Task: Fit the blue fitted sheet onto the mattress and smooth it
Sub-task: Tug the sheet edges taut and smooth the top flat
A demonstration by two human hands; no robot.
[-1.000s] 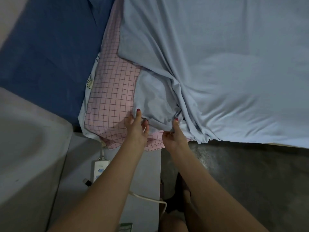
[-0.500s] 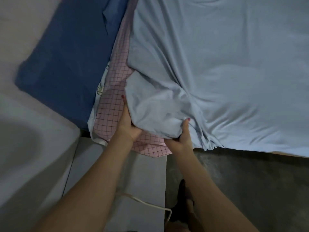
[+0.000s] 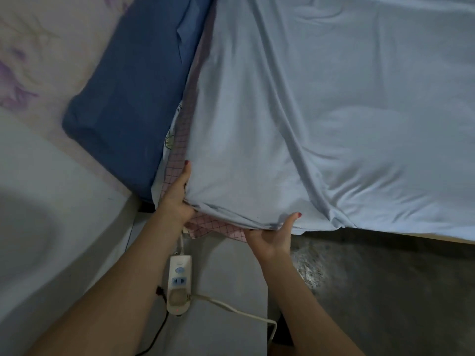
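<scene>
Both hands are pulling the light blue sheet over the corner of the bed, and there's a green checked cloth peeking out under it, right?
Nearly. The head view shows the left hand and right hand holding the light blue sheet at the corner, but the checked cloth under it is pink, not green.

The sheet (image 3: pixel 321 119) is pale blue, thin and soft, spread over most of the mattress (image 3: pixel 180 147) from the near left corner to the far and right edges of view. Long creases fan out from the near left corner toward the far side, and one deep fold runs diagonally down to the near edge, where the cloth bunches. Its hem at that corner is gathered and lifted, not tucked under. The mattress shows only as a strip of pink grid-patterned cover along the sheet's left edge and below the corner.
</scene>
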